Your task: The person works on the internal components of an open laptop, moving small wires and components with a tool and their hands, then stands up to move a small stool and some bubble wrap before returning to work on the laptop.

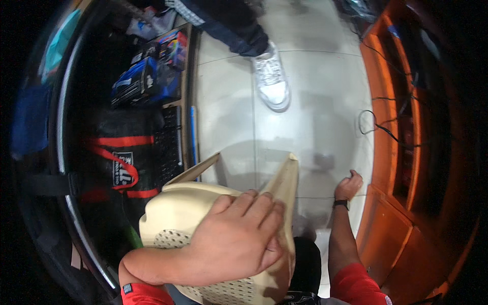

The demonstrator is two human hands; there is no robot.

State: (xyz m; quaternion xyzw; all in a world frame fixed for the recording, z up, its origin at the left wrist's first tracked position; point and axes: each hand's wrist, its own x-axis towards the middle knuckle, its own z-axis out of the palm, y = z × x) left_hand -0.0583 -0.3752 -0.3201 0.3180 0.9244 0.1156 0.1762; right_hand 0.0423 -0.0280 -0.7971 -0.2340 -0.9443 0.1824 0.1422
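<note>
My left hand (236, 234) lies over the top of a cream plastic chair (274, 188), its fingers bent and pressed together on it. The chair has a perforated panel and tapering legs that point away from me. My right hand (349, 184) hangs out to the right, beside the orange cabinet, with its fingers curled; what they hold, if anything, is too small to make out.
Another person's leg in a white shoe (271, 81) stands ahead on the tiled floor (223, 101). At left are a black bag with red straps (107, 127), boxes (134, 81) and a keyboard (170, 140). An orange cabinet (384, 223) with dangling cables (386, 129) lines the right.
</note>
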